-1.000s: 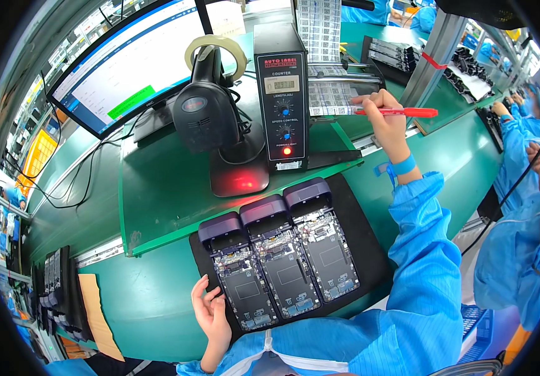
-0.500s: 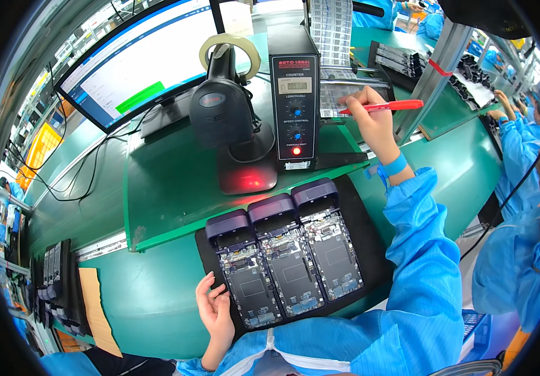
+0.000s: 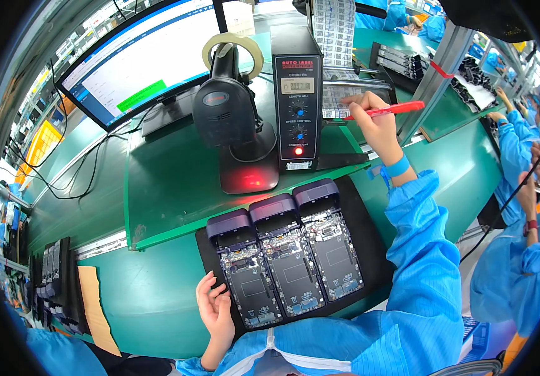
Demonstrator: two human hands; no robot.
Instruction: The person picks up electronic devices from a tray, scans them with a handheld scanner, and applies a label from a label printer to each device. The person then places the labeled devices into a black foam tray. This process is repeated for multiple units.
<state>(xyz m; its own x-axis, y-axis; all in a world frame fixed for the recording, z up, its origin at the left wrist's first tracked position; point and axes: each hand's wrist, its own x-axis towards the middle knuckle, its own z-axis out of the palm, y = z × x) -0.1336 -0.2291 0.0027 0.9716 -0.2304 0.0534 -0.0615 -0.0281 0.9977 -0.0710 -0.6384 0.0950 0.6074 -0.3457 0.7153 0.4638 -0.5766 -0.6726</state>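
Observation:
Three opened handheld devices, the left one, the middle one and the right one, lie side by side on a black mat. Each has bare circuit boards and a dark purple raised end. My left hand rests at the left device's edge, fingers loosely bent and apart, holding nothing. My right hand grips a red pen, and its fingertips are at the printed label strip coming out of a black label dispenser. Whether they pinch a label is hard to see.
Left of the dispenser stands a black scanner on a stand, a tape roll around its top. Behind is a monitor. Black parts and cardboard lie at left. A metal post and co-workers are at right.
My hands and the three devices stay nearly where they were; the view has shifted slightly. At the right, a co-worker's arms have moved. More blue cloth shows at the lower left.

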